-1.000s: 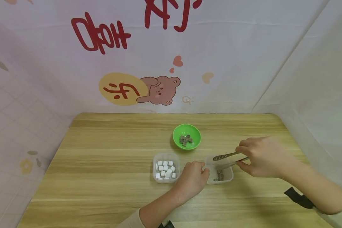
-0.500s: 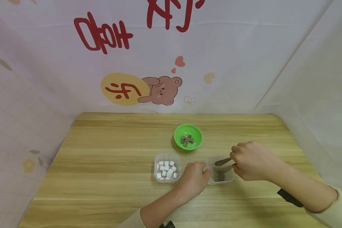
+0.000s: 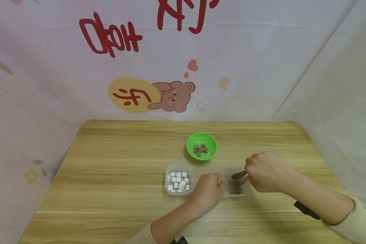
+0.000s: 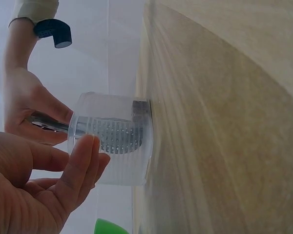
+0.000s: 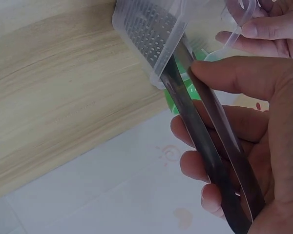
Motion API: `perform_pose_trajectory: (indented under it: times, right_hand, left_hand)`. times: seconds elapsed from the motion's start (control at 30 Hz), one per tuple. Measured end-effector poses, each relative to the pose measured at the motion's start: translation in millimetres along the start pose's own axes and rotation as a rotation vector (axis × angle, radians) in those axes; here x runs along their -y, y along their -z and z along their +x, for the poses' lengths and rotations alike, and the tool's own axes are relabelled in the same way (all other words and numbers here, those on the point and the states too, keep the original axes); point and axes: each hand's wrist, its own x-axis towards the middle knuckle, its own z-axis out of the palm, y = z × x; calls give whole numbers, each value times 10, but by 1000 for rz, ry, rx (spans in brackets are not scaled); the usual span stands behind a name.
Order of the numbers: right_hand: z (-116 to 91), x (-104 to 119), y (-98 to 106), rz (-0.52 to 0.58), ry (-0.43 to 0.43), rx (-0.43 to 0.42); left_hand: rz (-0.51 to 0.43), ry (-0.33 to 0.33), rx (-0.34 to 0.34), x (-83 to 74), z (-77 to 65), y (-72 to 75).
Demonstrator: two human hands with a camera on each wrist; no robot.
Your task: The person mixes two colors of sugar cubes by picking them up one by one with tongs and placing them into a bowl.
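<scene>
My right hand (image 3: 268,173) grips metal tongs (image 5: 193,122) with perforated ends, thumb on one arm and fingers round the other. The tongs' ends reach down inside a clear plastic container (image 4: 122,170), close by small grey-brown cubes (image 3: 236,190) at its bottom. On the container's left side, my left hand (image 3: 205,193) pinches the rim between thumb and fingers. Whether a cube sits between the tongs' ends I cannot tell. Behind stands a green bowl (image 3: 211,145) holding several similar grey-brown cubes (image 3: 199,149).
Left of my left hand, a second clear container (image 3: 167,179) holds several white cubes (image 3: 178,179). All of it stands on a wood-grain table (image 3: 109,203). A printed white cloth (image 3: 247,61) rises behind the table's far edge.
My right hand has moved left and slightly down, taking the tongs deeper into the container; their arms stand closer together. My left hand stays on the rim. The view shifted slightly.
</scene>
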Motion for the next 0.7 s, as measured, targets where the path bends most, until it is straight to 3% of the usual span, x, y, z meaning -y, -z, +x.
perform_pose_trajectory:
  times: [0.23, 0.37, 0.7]
  right_hand:
    - [-24, -12, -4, -31, 30, -36]
    - [-52, -41, -1, 10, 14, -49]
    - [-168, -115, 33, 149, -58, -232]
  left_hand:
    - [16, 10, -4, -4, 5, -15]
    - [14, -5, -11, 3, 5, -25]
    - [-10, -1, -5, 4, -3, -22]
